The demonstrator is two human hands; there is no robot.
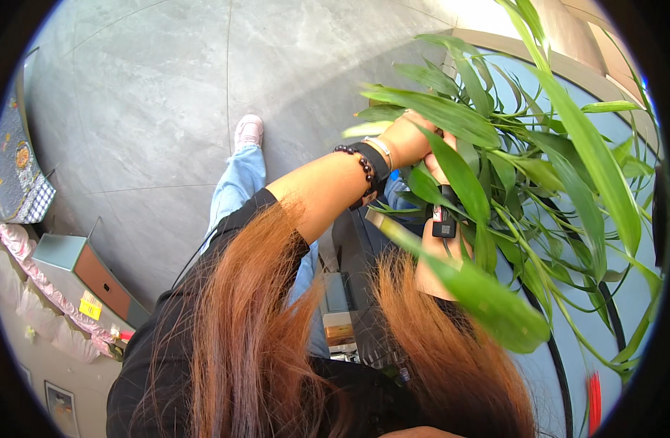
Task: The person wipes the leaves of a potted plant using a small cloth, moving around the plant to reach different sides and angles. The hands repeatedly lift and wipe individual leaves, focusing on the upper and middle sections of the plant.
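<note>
A leafy green plant [495, 157] with long pointed leaves and thin stems fills the right side. My left hand [410, 139] reaches in among its leaves, with a bead bracelet [364, 162], a pale bangle and a black band at the wrist. Its fingers look curled inward, but a broad leaf covers what is between them. Close beside it, my right hand [438, 169] is mostly behind another leaf, and its fingers are hidden. A small black device [444, 221] is strapped at the right wrist. One large leaf [488, 306] crosses in front of my right forearm.
A light blue surface [543, 372] with black cables lies under the plant, near a red strip [594, 401]. Grey tiled floor [152, 95] spreads left, around my pink shoe [249, 131]. A box with a yellow label [90, 305] and a denim item [17, 164] stand at far left.
</note>
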